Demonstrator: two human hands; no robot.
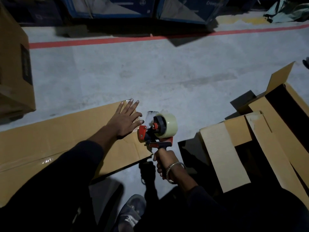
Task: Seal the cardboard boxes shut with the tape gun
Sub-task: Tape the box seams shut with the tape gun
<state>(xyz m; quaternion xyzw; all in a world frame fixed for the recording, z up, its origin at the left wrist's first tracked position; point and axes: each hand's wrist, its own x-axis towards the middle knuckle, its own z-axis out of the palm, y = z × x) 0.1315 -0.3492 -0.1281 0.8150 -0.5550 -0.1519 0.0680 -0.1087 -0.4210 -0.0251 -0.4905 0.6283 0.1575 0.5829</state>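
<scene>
A long closed cardboard box [58, 138] lies on the floor in front of me, with clear tape shining along its top seam. My left hand [127, 120] lies flat on the box's right end, fingers spread and straight. My right hand [164, 160] grips the handle of a red and black tape gun [156, 131] just off the box's right end. The gun carries a roll of pale tape, and a short loose strip of tape sticks up from its front.
To the right stand open cardboard boxes [260, 141] with raised flaps. Another brown box [15, 67] sits at the far left. Blue printed cartons [117, 7] line the back behind a red floor line [150, 38]. My shoe [132, 210] shows at the bottom.
</scene>
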